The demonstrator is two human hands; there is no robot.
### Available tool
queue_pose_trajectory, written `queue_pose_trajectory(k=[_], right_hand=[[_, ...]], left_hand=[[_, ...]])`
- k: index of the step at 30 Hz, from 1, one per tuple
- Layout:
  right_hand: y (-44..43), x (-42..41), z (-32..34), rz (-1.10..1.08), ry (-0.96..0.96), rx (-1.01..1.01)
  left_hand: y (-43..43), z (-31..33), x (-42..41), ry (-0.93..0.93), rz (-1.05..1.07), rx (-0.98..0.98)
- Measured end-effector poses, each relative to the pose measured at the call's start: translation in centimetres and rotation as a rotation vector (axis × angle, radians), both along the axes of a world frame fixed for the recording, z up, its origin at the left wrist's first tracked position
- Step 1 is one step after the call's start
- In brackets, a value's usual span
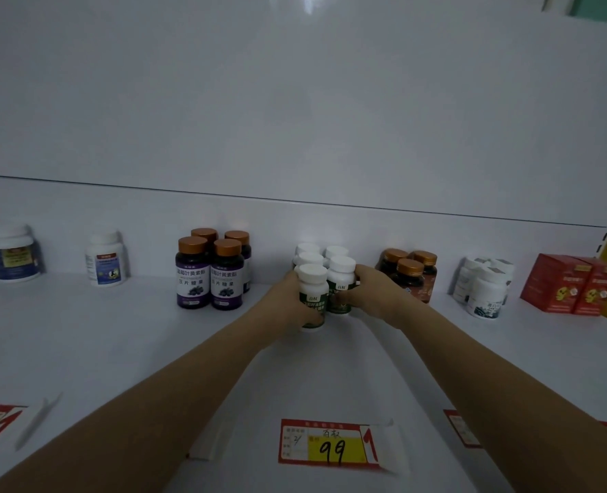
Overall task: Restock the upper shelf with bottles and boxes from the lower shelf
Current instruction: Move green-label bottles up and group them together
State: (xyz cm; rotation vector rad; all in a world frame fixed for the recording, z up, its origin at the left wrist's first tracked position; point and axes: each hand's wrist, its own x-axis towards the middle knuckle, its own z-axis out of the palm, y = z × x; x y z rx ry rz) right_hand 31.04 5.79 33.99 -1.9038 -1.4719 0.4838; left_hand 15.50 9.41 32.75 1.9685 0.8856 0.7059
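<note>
Evidently the step in hand is seating two green-label bottles at the front of their own stack on the shelf [330,368]. The left hand [287,300] grips the left bottle [312,291], its fingers curled round the lower body. The right hand [375,290] grips the right bottle [341,281] from the far side, fingers wrapped across the label. Both bottles stand upright, touching each other, just in front of the white-capped group [321,253] at the back.

To do it well, I'd say, set both bases flat before letting go. Keep the labels facing outward and the pair square with the rows behind. Press inward only lightly, since a hard shove could topple the ones at the back. The purple-label bottles [209,275] on the left and the amber bottles [407,274] on the right stand near enough that the wrists should draw straight back.

Both forearms reach forward from below and converge on the pair, wrists roughly level, palms facing one another. The price tag [326,444] lies directly beneath them.
</note>
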Motion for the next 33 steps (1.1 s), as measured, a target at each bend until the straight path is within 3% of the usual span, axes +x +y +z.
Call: queue_pose_trajectory(k=[15,26,29,33], right_hand=[[-0.6,-0.9,0.7,0.055,-0.054,-0.006],[-1.2,-1.1,0.9,0.028,-0.358,-0.123],[-3.5,-1.4,1.1,-0.009,-0.427,-0.165],[-7.0,-2.0,2.1,0.017,-0.558,-0.22]], left_hand=[[0.0,-0.6,0.6,0.103,0.124,0.006],[-0.8,0.0,1.0,0.19,0.218,-0.016],[-2.0,0.6,0.1,0.344,0.256,0.047],[-4.5,2.1,-2.2,0.681,0.234,0.255]])
